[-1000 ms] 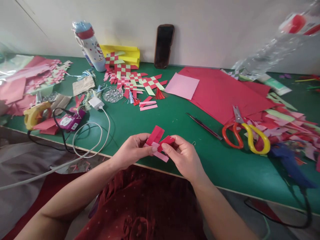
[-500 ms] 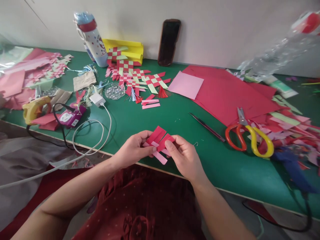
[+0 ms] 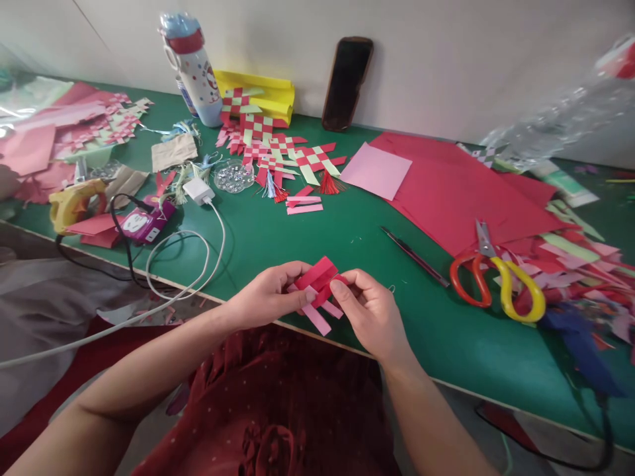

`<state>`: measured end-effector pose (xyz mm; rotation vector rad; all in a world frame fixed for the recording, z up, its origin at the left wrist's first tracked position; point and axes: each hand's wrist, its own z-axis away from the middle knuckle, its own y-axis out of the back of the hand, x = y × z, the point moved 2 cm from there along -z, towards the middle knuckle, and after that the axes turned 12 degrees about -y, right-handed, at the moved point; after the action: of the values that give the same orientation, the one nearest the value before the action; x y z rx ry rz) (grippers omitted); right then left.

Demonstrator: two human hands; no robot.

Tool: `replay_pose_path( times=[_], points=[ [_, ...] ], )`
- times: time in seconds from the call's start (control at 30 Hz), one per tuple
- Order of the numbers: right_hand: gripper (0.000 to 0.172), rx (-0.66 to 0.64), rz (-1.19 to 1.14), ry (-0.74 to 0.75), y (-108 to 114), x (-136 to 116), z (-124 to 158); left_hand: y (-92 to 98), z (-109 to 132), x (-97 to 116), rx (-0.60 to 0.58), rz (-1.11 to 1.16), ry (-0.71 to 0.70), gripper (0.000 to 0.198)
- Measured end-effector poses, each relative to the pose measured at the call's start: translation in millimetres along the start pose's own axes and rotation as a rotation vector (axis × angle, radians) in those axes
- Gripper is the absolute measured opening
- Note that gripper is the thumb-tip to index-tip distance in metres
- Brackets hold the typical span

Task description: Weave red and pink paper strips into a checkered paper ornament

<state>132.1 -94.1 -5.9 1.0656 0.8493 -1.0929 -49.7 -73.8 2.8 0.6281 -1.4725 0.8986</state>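
Observation:
Between my two hands, over the near edge of the green table [image 3: 278,248], is a small weave of red and pink paper strips [image 3: 318,271]. My left hand [image 3: 272,291] pinches its left side, thumb on top and fingers behind. On the right, my right hand [image 3: 374,311] grips the end of a red strip between thumb and fingers. Pink strip ends [image 3: 316,319] stick out toward me below the weave. Further back lie a few loose pink and red strips [image 3: 304,209] and finished-looking checkered woven pieces [image 3: 317,160] with tassels [image 3: 329,183].
On the right are scissors [image 3: 518,284], a craft knife [image 3: 417,256], red paper sheets [image 3: 461,192], a pink square [image 3: 377,172] and a blue glue gun [image 3: 578,344]. To the left are a yellow glue gun [image 3: 74,205], purple socket [image 3: 143,221], white cable [image 3: 223,238] and bottle [image 3: 196,76]. A phone [image 3: 348,82] leans on the wall.
The view has shifted slightly. The red strips at the right of the weave sit closer together, the gap between them narrower. Both hands keep their hold.

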Motion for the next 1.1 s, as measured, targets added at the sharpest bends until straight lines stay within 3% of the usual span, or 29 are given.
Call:
replay_pose_path(
  times=[0.37,0.6,0.9,1.03,1.1],
  points=[
    [0.031,0.000,0.025,-0.004,0,1,-1,2.8,0,-1,0.020,-0.092,-0.023,0.045],
    [0.032,0.001,0.006,-0.017,-1,4,0,-2.1,0,-5,-0.042,0.118,0.050,0.044],
    [0.033,-0.018,-0.091,-0.042,-1,1,0,-3.5,-4,-9,0.068,0.091,0.041,0.036],
    [0.037,-0.121,-0.100,-0.055,-2,-3,5,-5.2,-6,-8,0.190,0.126,-0.029,0.036],
    [0.036,-0.100,-0.021,-0.050,-2,-5,7,-5.7,-8,-8,0.255,0.138,-0.065,0.033]
  ],
)
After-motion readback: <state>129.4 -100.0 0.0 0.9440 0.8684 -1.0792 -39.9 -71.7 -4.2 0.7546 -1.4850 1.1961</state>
